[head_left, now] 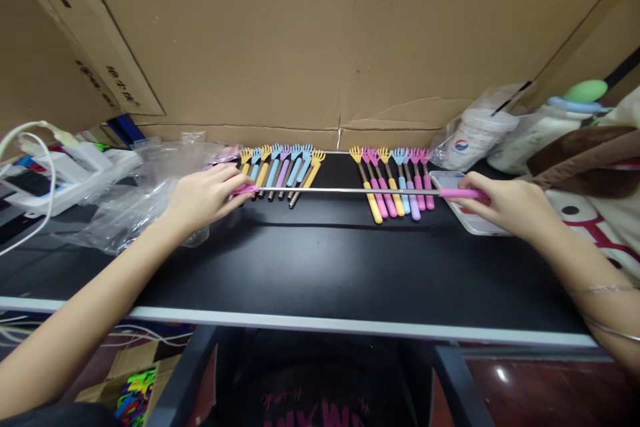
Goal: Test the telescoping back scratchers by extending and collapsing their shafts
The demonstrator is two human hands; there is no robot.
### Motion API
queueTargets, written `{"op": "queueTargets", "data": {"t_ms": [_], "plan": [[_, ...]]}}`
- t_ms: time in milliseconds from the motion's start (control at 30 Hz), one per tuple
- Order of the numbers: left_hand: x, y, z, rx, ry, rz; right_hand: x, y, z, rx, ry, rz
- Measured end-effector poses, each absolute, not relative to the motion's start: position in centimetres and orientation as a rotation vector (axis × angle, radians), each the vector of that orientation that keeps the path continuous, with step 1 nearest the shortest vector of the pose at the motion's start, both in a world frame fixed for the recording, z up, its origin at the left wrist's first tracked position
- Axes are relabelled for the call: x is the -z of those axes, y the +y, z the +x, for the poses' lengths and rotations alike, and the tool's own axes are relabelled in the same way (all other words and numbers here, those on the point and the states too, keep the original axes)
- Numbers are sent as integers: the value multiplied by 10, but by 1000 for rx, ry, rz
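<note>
A telescopic back scratcher (345,191) with a thin metal rod, drawn out long, stretches level between my hands above the black table. My left hand (213,192) is closed on its pink claw end, and its fingers cover most of the claw. At the other end, my right hand (493,200) grips the pink handle. Behind the rod, a row of back scratchers with yellow, blue and purple claws (280,170) lies at left. A second row, with pink, yellow, blue and purple handles (395,183), lies at right, claws toward the cardboard.
Crumpled clear plastic bags (135,193) and a white power strip (75,177) with cables lie at left. At right are a phone (473,220), a bagged Pepsi cup (467,140) and a plush-like cloth (590,160). A cardboard wall (300,33) stands behind. Below is a box of colourful pieces (135,397).
</note>
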State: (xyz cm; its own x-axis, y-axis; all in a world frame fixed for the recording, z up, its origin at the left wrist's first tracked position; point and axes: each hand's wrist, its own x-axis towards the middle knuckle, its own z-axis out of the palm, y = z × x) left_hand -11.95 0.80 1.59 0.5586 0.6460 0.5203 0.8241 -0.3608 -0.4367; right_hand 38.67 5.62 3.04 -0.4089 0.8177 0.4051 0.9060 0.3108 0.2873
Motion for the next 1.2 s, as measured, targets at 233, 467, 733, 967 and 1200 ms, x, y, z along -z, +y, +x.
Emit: {"op": "queueTargets", "data": {"t_ms": [233, 467, 733, 967, 1200], "plan": [[-16, 18, -120, 344, -1139, -2190, -25, 53, 383, 823, -2451, -1477], [-20, 20, -118, 399, -1155, -2187, -24, 56, 386, 882, -2404, -1376], [-18, 18, -95, 338, -1036, -2248, -20, 53, 370, 863, -2463, -1242], [-12, 14, -54, 371, -940, -2365, -18, 44, 354, 825, -2525, -1190], [-18, 11, -52, 422, -970, -2324, -21, 42, 355, 933, -2473, -1121]]}}
